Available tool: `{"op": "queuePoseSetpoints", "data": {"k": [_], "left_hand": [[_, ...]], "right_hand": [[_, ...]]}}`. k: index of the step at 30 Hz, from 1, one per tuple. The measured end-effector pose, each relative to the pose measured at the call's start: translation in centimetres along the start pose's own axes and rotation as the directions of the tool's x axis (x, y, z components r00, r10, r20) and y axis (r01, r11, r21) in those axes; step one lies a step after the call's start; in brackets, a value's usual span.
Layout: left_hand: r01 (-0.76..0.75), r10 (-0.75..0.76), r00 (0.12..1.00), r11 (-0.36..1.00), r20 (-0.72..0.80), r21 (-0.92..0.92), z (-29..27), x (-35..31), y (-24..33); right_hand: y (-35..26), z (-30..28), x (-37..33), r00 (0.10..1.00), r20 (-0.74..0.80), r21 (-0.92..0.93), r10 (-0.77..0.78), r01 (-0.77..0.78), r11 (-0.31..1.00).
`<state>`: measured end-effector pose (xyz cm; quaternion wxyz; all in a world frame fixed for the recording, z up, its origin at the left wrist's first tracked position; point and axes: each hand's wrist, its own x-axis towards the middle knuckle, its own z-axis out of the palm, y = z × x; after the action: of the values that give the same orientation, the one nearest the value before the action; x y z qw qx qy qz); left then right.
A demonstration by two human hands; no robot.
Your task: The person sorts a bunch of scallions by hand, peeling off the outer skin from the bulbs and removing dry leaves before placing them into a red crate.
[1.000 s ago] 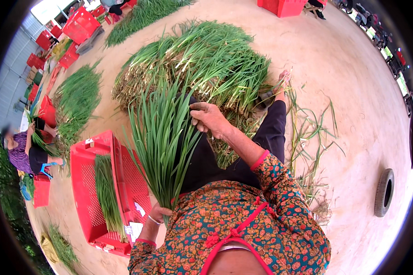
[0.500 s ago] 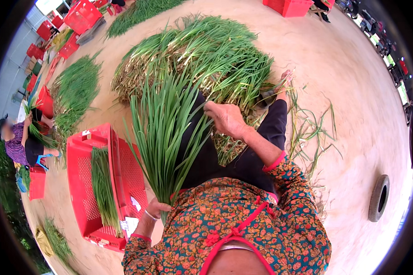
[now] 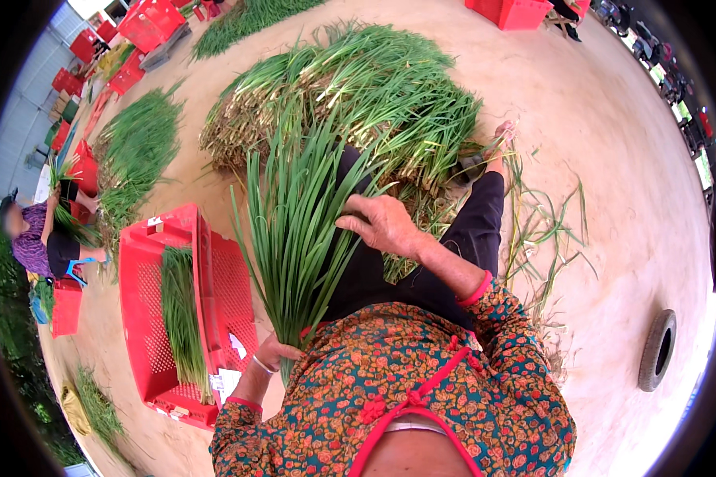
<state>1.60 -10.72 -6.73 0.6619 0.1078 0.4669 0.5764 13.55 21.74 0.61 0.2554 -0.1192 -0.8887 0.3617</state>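
Note:
A large bunch of green chives fans out upward in front of my body. My left hand is closed round its pale lower end, beside the hip. Over my lap, my right hand is at the right edge of the leaves, thumb and fingers apart; some fingertips are partly hidden against the greenery. Beyond my knees lies a big heap of chives, with pale stem ends and brown, dry bits showing on its near side.
A red plastic crate stands at my left, holding a flat bundle of chives. Loose leaves are strewn right of my foot. A tire is at far right. On the left, a seated person handles chives near another heap.
My right hand has shifted left to the leaves, and its thumb and fingers have parted. The left hand keeps its hold on the bunch. The whole view has shifted slightly.

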Motion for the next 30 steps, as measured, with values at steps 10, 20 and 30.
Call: {"op": "queuePoseSetpoints", "data": {"k": [10, 20, 30], "left_hand": [[0.025, -0.025, 1.0, 1.0, 0.014, 0.002, -0.6, -0.2, -0.5], [0.004, -0.004, 1.0, 1.0, 0.012, 0.009, -1.8, 0.0, -1.1], [0.0, -0.001, 1.0, 1.0, 0.029, 0.024, -1.1, 0.0, -0.9]], "right_hand": [[2.8, -4.3, -1.7, 0.756, -0.27, 0.865, 0.597, -0.083, 0.496], [0.3, 1.4, -3.4, 0.871, 0.272, 0.871, 0.408, -0.403, 0.281], [1.7, 1.5, -3.9, 0.941, -0.325, -0.117, 0.099, -0.144, 0.983]]}}
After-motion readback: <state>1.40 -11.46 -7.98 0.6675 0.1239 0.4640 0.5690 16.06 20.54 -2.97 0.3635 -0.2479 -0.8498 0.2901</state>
